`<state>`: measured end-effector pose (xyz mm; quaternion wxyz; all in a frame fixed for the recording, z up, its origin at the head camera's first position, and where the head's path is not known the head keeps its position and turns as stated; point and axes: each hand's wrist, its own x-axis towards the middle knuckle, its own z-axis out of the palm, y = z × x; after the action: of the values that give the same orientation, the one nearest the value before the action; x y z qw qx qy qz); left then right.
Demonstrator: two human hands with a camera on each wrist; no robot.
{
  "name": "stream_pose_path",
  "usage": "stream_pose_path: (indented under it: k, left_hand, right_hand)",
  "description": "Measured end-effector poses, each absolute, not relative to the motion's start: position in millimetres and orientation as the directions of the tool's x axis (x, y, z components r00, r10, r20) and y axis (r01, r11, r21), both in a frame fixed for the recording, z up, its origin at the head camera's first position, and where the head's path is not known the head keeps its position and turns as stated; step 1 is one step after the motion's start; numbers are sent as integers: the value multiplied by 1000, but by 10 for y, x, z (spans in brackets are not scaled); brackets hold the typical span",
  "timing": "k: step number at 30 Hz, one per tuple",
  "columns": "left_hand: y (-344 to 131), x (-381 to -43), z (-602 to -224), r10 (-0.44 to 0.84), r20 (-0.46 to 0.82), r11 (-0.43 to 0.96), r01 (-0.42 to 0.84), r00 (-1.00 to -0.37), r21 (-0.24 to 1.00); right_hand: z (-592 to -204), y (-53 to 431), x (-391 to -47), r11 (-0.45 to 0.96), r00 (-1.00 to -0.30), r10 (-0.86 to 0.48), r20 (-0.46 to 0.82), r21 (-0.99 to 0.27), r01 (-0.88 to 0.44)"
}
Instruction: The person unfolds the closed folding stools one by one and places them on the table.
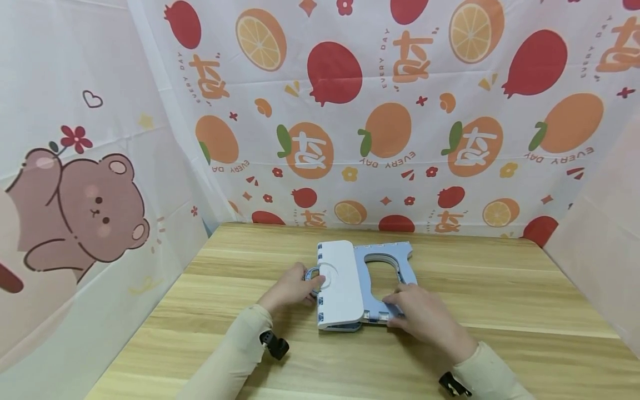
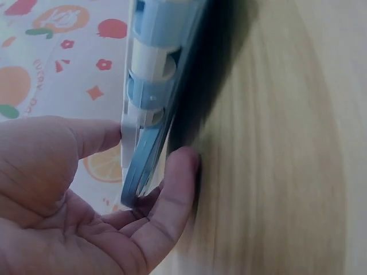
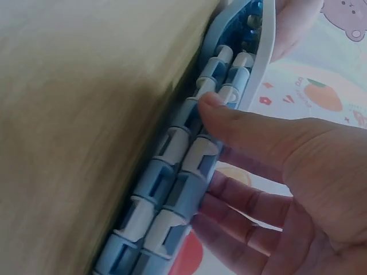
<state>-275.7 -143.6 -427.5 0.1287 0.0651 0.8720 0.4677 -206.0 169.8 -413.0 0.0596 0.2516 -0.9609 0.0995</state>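
Note:
A white and light-blue folding step stool (image 1: 345, 303) lies partly folded on the wooden table, its white panel to the left and a blue section with a large oval opening to the right. At its left edge my left hand (image 1: 291, 289) holds the small blue carry handle (image 2: 140, 166), thumb on the white edge and fingers curled beneath. Over on the right, my right hand (image 1: 427, 316) grips the blue section near its front corner. The right wrist view shows that thumb across the hinge joints (image 3: 172, 166), with the fingers on the other side.
The wooden table (image 1: 500, 289) extends around the stool. A fruit-printed cloth (image 1: 340, 139) hangs behind its back edge, and a bear-printed cloth (image 1: 165, 111) hangs on the left. Another pale cloth (image 1: 600, 222) hangs at the right.

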Motion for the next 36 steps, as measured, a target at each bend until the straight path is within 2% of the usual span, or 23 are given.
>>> stream_pose_path:
  k: [5,11,16,25,36]
  left_hand:
    - [-1430,-2739,-4233,266,-216,357,-112,-939,927]
    - [-1476,-2736,-4182,231,-239,252,-179,-943,951]
    - [-1492,-2752,-4036,223,-208,194,-166,-952,967]
    - [-1510,-2776,-3833,215,-117,183,-77,-970,980]
    - [-1398,-2625,-3643,224,-61,63,-48,-973,997]
  right_hand:
    - [-4135,1677,-2054,850,-868,-468,164,-188,-493]
    - [-4141,1634,-2066,826,-849,-499,171,-202,-526]
    - [-4120,1634,-2079,809,-843,-499,201,-240,-537]
    - [-4049,1598,-2112,769,-840,-487,240,-339,-542]
    - [-4013,1580,-2121,740,-858,-447,254,-434,-514]
